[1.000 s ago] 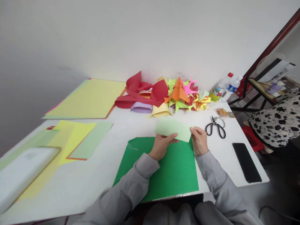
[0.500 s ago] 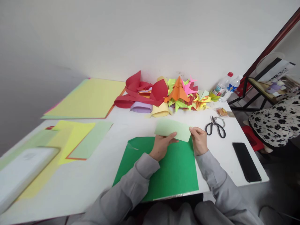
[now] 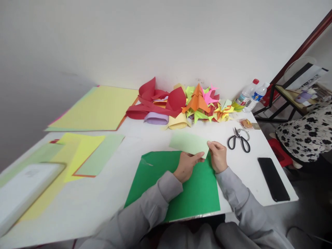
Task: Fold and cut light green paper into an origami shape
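The pale green paper (image 3: 187,142) is a long, narrow rectangle, folded flat, with a clean straight edge along its far side. It is slightly tilted, its left end a little farther from the person than its right. It is held just above the far edge of the dark green sheet (image 3: 192,197), which lies flat on the white counter (image 3: 109,193) in front of the person. The left hand (image 3: 187,165) is closed on the paper's near edge, thumb on top and pointing right. The right hand (image 3: 217,157) is pinched shut on the right end, at the corner. The two hands are close together, nearly touching at the fingertips.

To the right of the hands lie black scissors (image 3: 240,140) and, nearer the counter's edge, a dark phone (image 3: 273,179). A heap of coloured folded paper (image 3: 199,103) sits against the wall behind.

Compared with half a second ago, the left hand has slid to the right along the near edge (it was then gripping nearer the middle of the strip), so the gap between the hands has narrowed. The right hand has drawn in a little to the left with its corner, and more of the paper's left end now stands free. The dark green sheet, scissors and phone have not shifted.
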### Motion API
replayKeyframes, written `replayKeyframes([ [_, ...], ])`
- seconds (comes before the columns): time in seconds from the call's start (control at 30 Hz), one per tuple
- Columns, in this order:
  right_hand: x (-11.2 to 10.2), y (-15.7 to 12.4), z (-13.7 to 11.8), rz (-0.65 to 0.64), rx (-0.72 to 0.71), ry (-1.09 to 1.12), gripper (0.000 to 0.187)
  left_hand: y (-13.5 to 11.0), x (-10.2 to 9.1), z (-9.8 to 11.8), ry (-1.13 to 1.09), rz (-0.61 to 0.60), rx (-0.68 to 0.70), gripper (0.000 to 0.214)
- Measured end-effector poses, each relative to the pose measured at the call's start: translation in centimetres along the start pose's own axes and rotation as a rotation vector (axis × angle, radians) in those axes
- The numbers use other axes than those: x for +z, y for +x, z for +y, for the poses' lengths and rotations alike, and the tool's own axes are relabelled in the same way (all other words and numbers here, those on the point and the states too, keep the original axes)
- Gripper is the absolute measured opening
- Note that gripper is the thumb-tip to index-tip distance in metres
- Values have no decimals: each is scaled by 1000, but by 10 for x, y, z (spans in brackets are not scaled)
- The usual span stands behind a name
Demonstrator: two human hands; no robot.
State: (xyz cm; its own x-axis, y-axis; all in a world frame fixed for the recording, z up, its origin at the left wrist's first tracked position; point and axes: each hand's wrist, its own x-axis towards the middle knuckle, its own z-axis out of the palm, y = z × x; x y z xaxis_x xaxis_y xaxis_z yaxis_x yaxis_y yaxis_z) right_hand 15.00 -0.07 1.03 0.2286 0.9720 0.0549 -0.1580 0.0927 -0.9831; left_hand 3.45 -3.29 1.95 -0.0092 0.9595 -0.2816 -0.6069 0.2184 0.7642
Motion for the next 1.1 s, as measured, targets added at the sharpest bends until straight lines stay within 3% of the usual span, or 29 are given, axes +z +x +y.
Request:
replayKeyframes([
  [0.37,1,0,3,16,41,58,25,-4,1,-4,136,-18,58,38],
  [0.83,2,-3,-4,7,21,74,27,-2,-3,-1,270,-22,-22,27],
  [1.1,8,-3,-10,46,149,322,28,0,0,2,17,-23,3,30],
])
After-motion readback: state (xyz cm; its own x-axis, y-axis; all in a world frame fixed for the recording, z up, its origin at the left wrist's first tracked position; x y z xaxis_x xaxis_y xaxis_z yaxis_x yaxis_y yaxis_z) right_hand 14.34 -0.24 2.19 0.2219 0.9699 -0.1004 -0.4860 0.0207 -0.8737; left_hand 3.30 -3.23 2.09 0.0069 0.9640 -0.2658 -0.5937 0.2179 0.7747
